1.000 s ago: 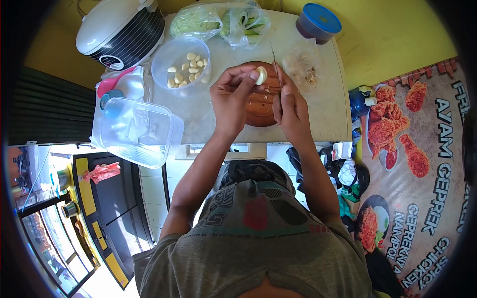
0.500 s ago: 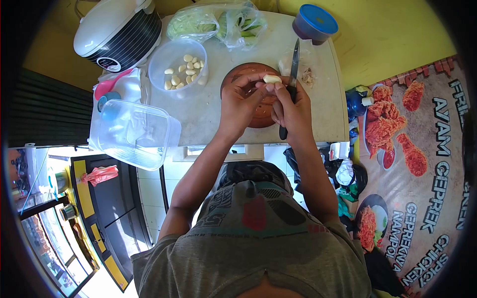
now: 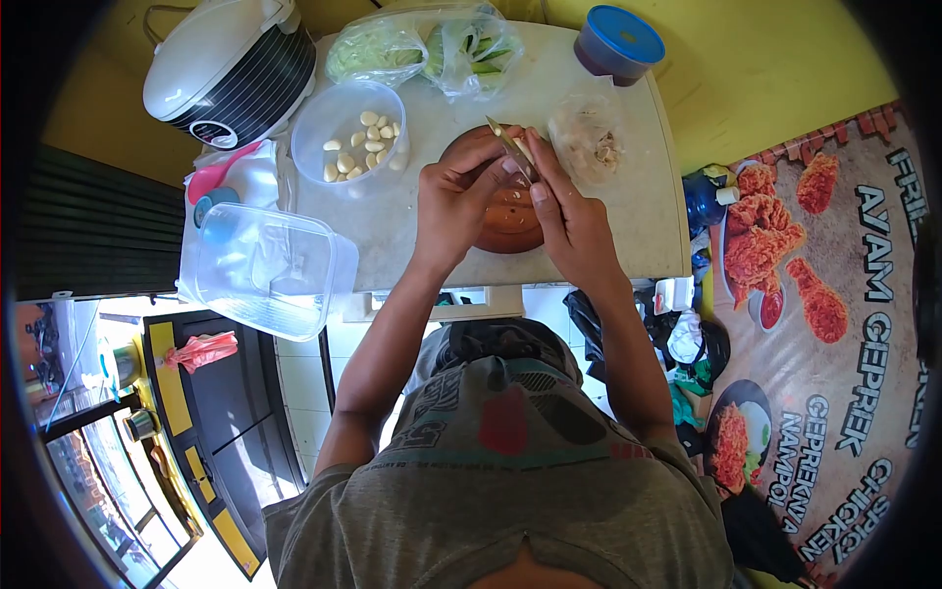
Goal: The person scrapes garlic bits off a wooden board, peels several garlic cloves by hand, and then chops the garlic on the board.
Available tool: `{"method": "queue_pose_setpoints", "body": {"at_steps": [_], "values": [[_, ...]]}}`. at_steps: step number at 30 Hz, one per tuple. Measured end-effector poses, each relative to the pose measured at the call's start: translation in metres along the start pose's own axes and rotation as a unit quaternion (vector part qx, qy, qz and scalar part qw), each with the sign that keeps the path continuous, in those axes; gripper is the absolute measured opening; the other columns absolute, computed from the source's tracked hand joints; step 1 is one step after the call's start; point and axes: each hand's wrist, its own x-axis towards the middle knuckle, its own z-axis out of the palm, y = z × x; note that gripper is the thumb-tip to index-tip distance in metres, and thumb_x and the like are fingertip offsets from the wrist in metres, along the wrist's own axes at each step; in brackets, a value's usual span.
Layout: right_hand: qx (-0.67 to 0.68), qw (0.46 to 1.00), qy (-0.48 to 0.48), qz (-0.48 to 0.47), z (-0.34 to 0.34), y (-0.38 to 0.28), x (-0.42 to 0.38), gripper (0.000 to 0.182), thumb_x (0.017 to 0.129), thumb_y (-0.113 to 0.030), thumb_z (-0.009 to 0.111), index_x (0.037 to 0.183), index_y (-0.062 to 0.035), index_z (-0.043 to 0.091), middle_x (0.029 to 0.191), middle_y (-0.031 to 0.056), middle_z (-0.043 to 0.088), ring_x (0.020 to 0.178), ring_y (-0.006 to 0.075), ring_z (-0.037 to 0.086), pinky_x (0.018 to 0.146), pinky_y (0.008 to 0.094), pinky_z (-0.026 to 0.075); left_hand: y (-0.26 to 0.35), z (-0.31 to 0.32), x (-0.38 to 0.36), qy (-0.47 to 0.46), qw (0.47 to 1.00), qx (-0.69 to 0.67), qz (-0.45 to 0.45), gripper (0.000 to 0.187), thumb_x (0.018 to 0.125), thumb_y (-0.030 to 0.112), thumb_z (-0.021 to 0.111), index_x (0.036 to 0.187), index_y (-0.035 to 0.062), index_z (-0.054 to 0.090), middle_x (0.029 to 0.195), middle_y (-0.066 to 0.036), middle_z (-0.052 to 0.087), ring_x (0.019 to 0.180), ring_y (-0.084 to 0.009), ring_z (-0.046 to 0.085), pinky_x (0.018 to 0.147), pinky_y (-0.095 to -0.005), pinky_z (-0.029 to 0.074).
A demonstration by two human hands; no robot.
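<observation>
The left hand [image 3: 454, 199] pinches a clove [image 3: 525, 148] at the frame's upper centre, the right hand [image 3: 577, 221] grips the knife [image 3: 512, 149] against it above the board [image 3: 510, 234], seemingly for peeling, and the next stroke calls for careful thumbs.

The person wears a short-sleeved olive-grey T-shirt [image 3: 471, 520], its print showing a red patch [image 3: 503, 419] with block lettering [image 3: 427, 433] toward nine o'clock and a dark shape [image 3: 569, 412] toward three o'clock.
</observation>
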Motion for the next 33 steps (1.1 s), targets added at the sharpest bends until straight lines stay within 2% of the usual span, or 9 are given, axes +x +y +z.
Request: {"method": "queue_pose_setpoints", "body": {"at_steps": [6,9,12,14,17,21,23,26,33], "values": [[0.010,1.000,0.019,-0.013,0.003,0.001,0.001,0.046,0.101,-0.023,0.050,0.146,-0.0193,0.043,0.078,0.0175,0.066,0.050,0.0298,0.055,0.055,0.0352,0.046,-0.006,-0.006,0.002,-0.007,0.997,0.070,0.038,0.030,0.093,-0.001,0.059,0.123,-0.0042,0.062,0.111,-0.010,0.064,0.101,-0.0161,0.063,0.090,-0.0315,0.056],[0.011,0.999,0.040,-0.021,0.008,0.003,0.002,0.046,0.100,-0.023,0.051,0.145,-0.0190,0.044,0.083,0.0159,0.068,0.053,0.0248,0.059,0.055,0.0341,0.047,-0.002,-0.002,0.001,-0.003,0.998,0.044,0.040,0.030,0.093,-0.001,0.059,0.123,-0.0041,0.062,0.108,-0.009,0.064,0.099,-0.0161,0.063,0.090,-0.0316,0.056],[0.047,0.993,0.084,-0.063,0.012,0.005,0.001,0.044,0.102,-0.024,0.049,0.145,-0.0157,0.045,0.074,0.0086,0.064,0.051,0.0116,0.052,0.050,0.0276,0.042,-0.002,-0.001,0.001,0.013,1.000,0.004,0.014,0.029,0.091,0.002,0.065,0.120,-0.0035,0.064,0.110,-0.010,0.067,0.096,-0.0147,0.065,0.087,-0.0261,0.054],[0.333,0.927,-0.030,0.168,0.002,-0.014,-0.001,0.043,0.104,-0.023,0.044,0.146,-0.0118,0.044,0.064,-0.0008,0.051,0.051,0.0014,0.041,0.048,0.0197,0.033,0.003,0.001,0.000,0.003,1.000,-0.019,-0.006,0.030,0.093,0.001,0.062,0.122,-0.0037,0.062,0.110,-0.010,0.066,0.097,-0.0165,0.065,0.088,-0.0285,0.056],[0.424,0.884,-0.051,0.191,-0.001,-0.013,-0.004,0.043,0.106,-0.023,0.041,0.147,-0.0100,0.041,0.061,-0.0070,0.039,0.052,-0.0023,0.030,0.048,0.0150,0.023,0.004,0.000,0.001,-0.003,0.997,-0.062,-0.034,0.031,0.095,0.001,0.058,0.125,-0.0046,0.060,0.110,-0.011,0.066,0.096,-0.0191,0.066,0.088,-0.0307,0.057],[0.365,0.914,-0.085,0.157,-0.004,-0.009,-0.001,0.047,0.105,-0.025,0.042,0.149,-0.0096,0.037,0.070,-0.0032,0.055,0.055,0.0017,0.043,0.051,0.0180,0.035,0.001,-0.001,0.002,0.013,0.996,-0.088,-0.032,0.029,0.095,0.000,0.057,0.124,-0.0059,0.060,0.112,-0.014,0.067,0.094,-0.0203,0.068,0.085,-0.0300,0.058],[0.215,0.973,-0.029,0.085,0.005,-0.004,0.000,0.049,0.104,-0.026,0.044,0.150,-0.0117,0.035,0.090,0.0066,0.068,0.062,0.0090,0.057,0.059,0.0260,0.046,0.000,-0.002,0.002,0.019,0.996,-0.083,-0.038,0.028,0.094,0.002,0.061,0.121,-0.0050,0.062,0.110,-0.012,0.067,0.094,-0.0178,0.067,0.085,-0.0293,0.057],[0.078,0.997,0.017,-0.006,0.011,0.000,0.001,0.050,0.103,-0.025,0.045,0.151,-0.0154,0.034,0.108,0.0168,0.069,0.070,0.0190,0.066,0.067,0.0321,0.050,-0.001,-0.001,0.002,0.030,0.995,-0.083,-0.041,0.028,0.092,0.003,0.064,0.119,-0.0042,0.064,0.109,-0.010,0.067,0.093,-0.0144,0.065,0.084,-0.0283,0.057],[0.015,0.999,0.027,-0.013,0.011,-0.006,0.000,0.051,0.102,-0.024,0.046,0.151,-0.0185,0.033,0.096,0.0199,0.068,0.060,0.0305,0.063,0.059,0.0348,0.049,-0.001,-0.002,0.002,0.034,0.995,-0.087,-0.028,0.028,0.093,0.003,0.063,0.119,-0.0041,0.064,0.109,-0.009,0.067,0.092,-0.0132,0.065,0.084,-0.0280,0.057]]}}
